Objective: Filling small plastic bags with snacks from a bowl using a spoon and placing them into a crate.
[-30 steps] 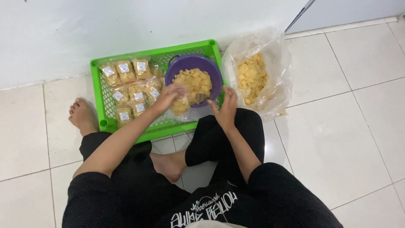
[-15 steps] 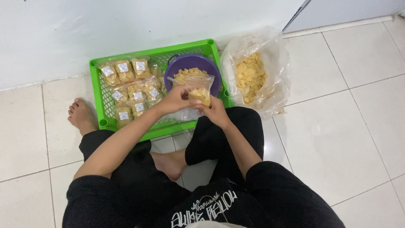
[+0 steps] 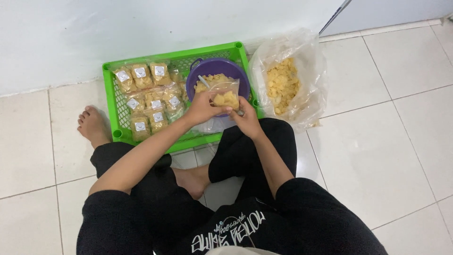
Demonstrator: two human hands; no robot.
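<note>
I sit cross-legged on a tiled floor. Both hands hold a small clear bag of yellow chips (image 3: 225,96) over a purple bowl (image 3: 204,71) of the same chips. My left hand (image 3: 202,107) grips the bag's left side and my right hand (image 3: 245,115) grips its lower right corner. The bowl stands in the right part of a green plastic crate (image 3: 111,105). Several filled, labelled chip packets (image 3: 148,101) lie in the crate's left part.
A large clear plastic sack of chips (image 3: 288,80) stands on the floor right of the crate. A white wall runs behind the crate. My bare left foot (image 3: 92,125) rests beside the crate's left edge, and my black-trousered knees lie below my hands.
A second ago my left hand reached into the bowl and my right hand was free. Both hands then came together on the small bag and now hold it slightly lower over the bowl.
</note>
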